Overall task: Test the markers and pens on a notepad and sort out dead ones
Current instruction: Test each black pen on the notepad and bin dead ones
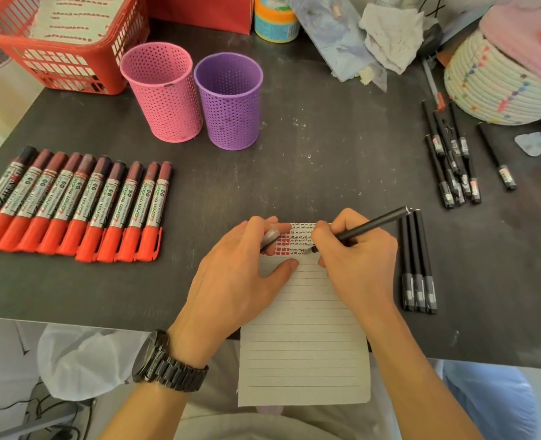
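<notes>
1. The notepad (304, 344) hangs over the near edge of the table (294, 154), so its lower part has nothing under it. Only the left hand (240, 274) pins it, thumb flat on the paper. If that pressure eases, the pad may slide toward the lap and spoil the stroke.
2. The same left hand pinches a small grey cap (270, 236) between its curled fingers, probably the pen's own. With two jobs at once, it could let the cap slip and roll off the edge.
3. The right hand (354, 249) grips the pen (370, 227) in a closed writing hold, with the tip touching the paper beside the rows of test scribbles (297, 239). The marks are crowded there, so a faint new line could be taken for an old one and a dead pen passed as good.
4. Three black pens (418, 268) lie side by side just beside the pad, near the right wrist. A sweep of the forearm could knock them off the table.
5. The red markers (72, 204) lie in a row to the left, touching one another, and a nudge would likely roll several.
6. The loose pile of black pens (450, 163) farther right looks the same as the three, so the groups could get mixed.
7. The pink cup (164, 93) and purple cup (231, 100) stand side by side at the back, unlabelled. A dead pen could land in the wrong one.
</notes>
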